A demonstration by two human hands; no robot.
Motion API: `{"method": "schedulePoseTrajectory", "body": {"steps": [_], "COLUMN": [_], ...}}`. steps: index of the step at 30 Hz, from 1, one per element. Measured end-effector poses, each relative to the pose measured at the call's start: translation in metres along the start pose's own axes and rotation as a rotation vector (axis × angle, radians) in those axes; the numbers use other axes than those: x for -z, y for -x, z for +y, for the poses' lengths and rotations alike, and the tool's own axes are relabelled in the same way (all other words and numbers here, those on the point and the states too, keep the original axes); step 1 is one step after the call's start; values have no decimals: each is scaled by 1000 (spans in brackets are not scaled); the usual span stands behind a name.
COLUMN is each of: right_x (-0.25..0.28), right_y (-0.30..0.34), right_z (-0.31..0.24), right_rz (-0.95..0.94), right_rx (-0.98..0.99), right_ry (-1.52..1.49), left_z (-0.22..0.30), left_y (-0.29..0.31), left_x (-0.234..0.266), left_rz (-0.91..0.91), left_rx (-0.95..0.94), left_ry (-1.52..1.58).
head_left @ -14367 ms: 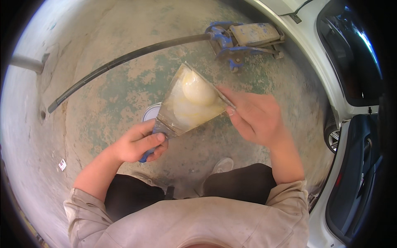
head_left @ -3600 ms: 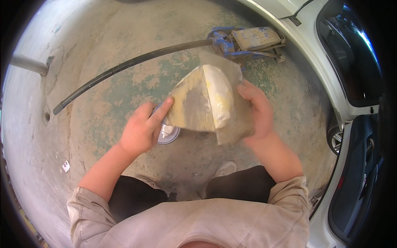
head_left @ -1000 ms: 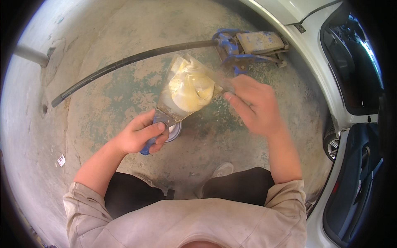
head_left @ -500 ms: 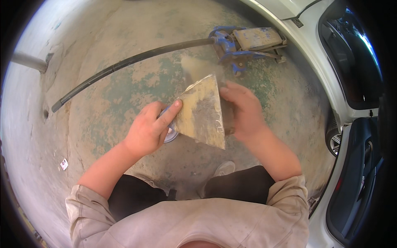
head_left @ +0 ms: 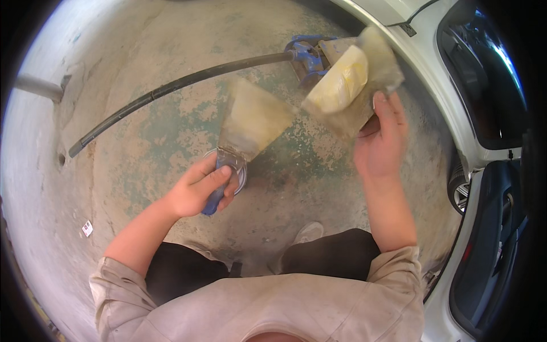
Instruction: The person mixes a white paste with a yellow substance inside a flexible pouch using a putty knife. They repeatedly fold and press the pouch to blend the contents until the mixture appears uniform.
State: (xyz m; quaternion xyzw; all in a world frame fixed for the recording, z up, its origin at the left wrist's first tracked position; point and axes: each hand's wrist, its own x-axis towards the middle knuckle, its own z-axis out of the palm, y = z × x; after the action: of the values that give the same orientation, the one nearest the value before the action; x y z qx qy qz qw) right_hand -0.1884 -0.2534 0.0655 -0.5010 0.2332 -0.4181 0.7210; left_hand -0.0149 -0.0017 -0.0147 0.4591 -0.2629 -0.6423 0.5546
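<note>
My left hand (head_left: pixel 200 185) grips a putty knife by its blue handle. The knife's wide blade (head_left: pixel 253 122) points up and is smeared with yellowish filler. At the right, my right hand (head_left: pixel 383 134) is closed on the near right edge of a flat, thin, dirty plate (head_left: pixel 345 122), whose exact kind is blurred. A thick, pale yellow lump of putty (head_left: pixel 341 80) lies on that plate. Blade and plate are close together, tilted apart from each other. Behind the left hand shows the rim of a round tin (head_left: pixel 241 178), mostly hidden.
A blue floor jack (head_left: pixel 307 54) stands beyond the plate, partly covered by it, its long black handle (head_left: pixel 182 84) reaching left. A white car (head_left: pixel 436 74) with an open door (head_left: pixel 484 245) flanks the right side. A metal pipe (head_left: pixel 40 84) juts in at the far left.
My hands have moved apart. The putty knife has turned upright and shifted left with my left hand; my right hand has swung up and right, bringing the plate with its putty into sight.
</note>
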Motion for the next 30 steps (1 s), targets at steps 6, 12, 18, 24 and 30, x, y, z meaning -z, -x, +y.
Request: {"method": "schedulePoseTrajectory", "body": {"steps": [6,12,18,24,30], "right_x": [2,-14,-13,23,7], "right_y": [22,11,7,-18,-8], "right_z": [9,6,-8,35,52], "right_rz": [-214,-613,-904,-309,-575], "right_rx": [709,746,355,-36,-345], "right_ry": [997,1000,1312,856,-57], "left_z": [20,7,3,14,17], "left_y": [1,4,7,8,1], "left_x": [-15,0,9,7,-15], "left_rz": [-143,-90,-28,-181,-458], "left_rx": [172,126,88,125,285], "left_ry": [147,139,79,161,248]}}
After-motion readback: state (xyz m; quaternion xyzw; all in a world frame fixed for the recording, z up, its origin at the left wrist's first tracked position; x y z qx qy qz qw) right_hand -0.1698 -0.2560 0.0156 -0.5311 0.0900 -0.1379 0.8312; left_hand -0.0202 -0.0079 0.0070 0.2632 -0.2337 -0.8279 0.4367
